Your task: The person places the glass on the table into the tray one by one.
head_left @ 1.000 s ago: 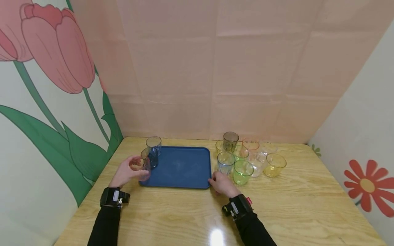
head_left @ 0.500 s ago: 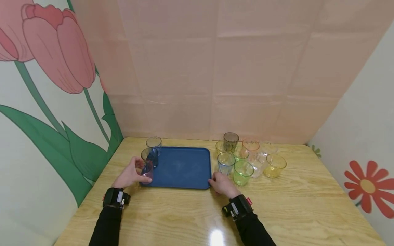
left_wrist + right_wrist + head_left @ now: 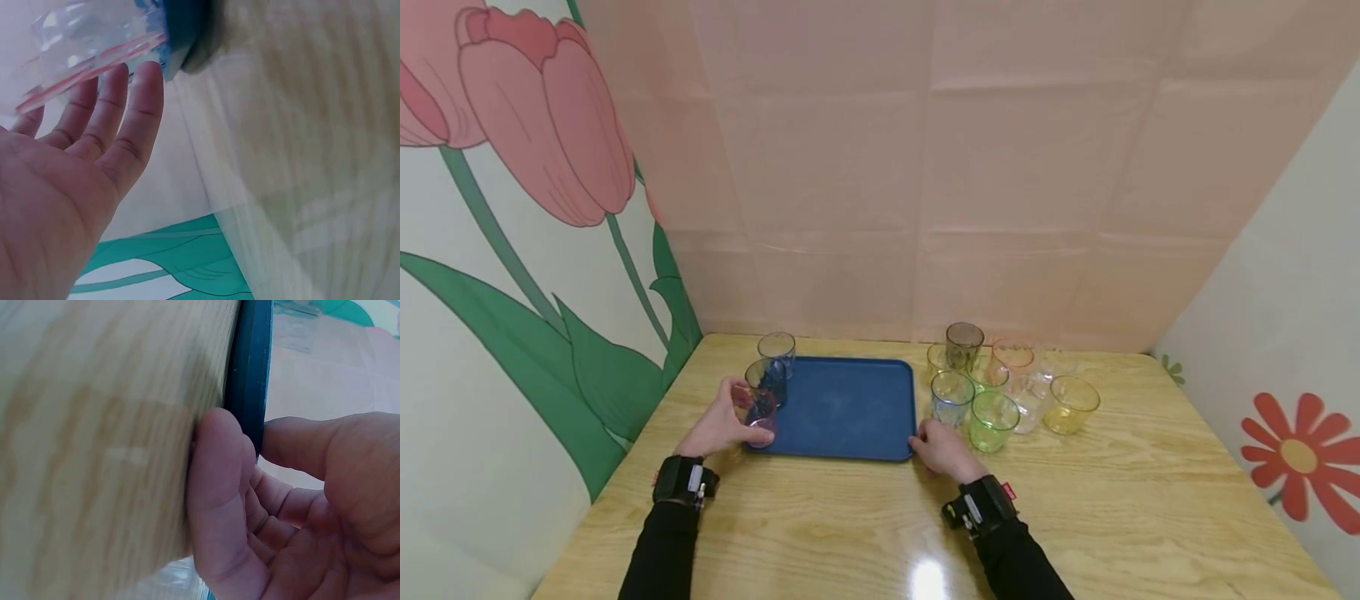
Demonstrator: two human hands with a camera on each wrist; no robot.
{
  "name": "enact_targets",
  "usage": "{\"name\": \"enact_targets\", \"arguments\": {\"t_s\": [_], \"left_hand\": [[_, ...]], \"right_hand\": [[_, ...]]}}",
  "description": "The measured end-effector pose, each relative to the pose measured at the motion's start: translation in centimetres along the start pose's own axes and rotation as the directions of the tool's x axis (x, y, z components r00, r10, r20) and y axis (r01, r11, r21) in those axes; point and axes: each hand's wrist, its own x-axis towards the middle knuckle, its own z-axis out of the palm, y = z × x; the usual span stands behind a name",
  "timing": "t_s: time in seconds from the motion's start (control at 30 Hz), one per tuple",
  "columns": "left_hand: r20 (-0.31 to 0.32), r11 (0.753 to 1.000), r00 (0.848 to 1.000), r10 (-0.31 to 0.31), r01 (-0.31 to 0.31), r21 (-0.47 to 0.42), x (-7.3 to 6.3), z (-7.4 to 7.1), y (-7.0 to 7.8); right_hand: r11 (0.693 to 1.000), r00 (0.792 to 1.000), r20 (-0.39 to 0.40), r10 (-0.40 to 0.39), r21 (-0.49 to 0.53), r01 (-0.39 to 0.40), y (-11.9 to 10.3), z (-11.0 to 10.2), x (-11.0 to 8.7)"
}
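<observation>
My left hand holds a pink-tinted glass tumbler at the front left corner of the blue tray, fingers behind it and thumb in front. The left wrist view catches the tumbler's pink rim tilted beyond the fingers. Right behind it stands a dark blue tumbler, then a pale one at the back left corner. At the front right corner my right hand pinches the tray's edge, thumb on one side of the rim and fingers on the other.
To the right of the tray, several tumblers crowd together on the wooden table: a green one, a light blue one, a brown one, a yellow one and others. A pink-covered wall rises behind the table.
My left hand has brought the pink tumbler slightly right and down onto the tray's front left corner. The right hand has stayed at the tray's edge.
</observation>
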Motion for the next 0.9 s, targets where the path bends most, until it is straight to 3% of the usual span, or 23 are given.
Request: {"name": "enact_targets", "arguments": {"t_s": [0.2,0.47,0.7,0.8,0.9], "left_hand": [[0.009,0.999,1.000,-0.002,0.002,-0.041,-0.2,-0.7,0.0],[-0.131,0.998,0.990,-0.042,0.035,-0.053,0.1,-1.4,0.2],[-0.249,0.993,0.963,-0.105,0.090,-0.072,-0.1,-1.8,-0.2],[-0.281,0.995,0.954,-0.102,0.098,-0.027,-0.1,-1.9,-0.5],[-0.263,0.992,0.961,-0.085,0.107,0.070,-0.1,-2.0,-0.7]], "right_hand": [[1.000,1.000,-0.014,-0.011,0.007,0.011,-0.1,-0.1,-0.2],[0.999,0.999,-0.041,-0.034,0.003,0.035,-0.1,0.0,-0.3],[1.000,0.999,-0.036,-0.025,-0.004,0.025,0.0,0.0,-0.3],[1.000,0.999,-0.042,-0.019,-0.012,0.019,-0.2,0.0,-0.3],[1.000,0.999,-0.051,-0.017,-0.014,0.016,-0.3,0.0,-0.3]]}}
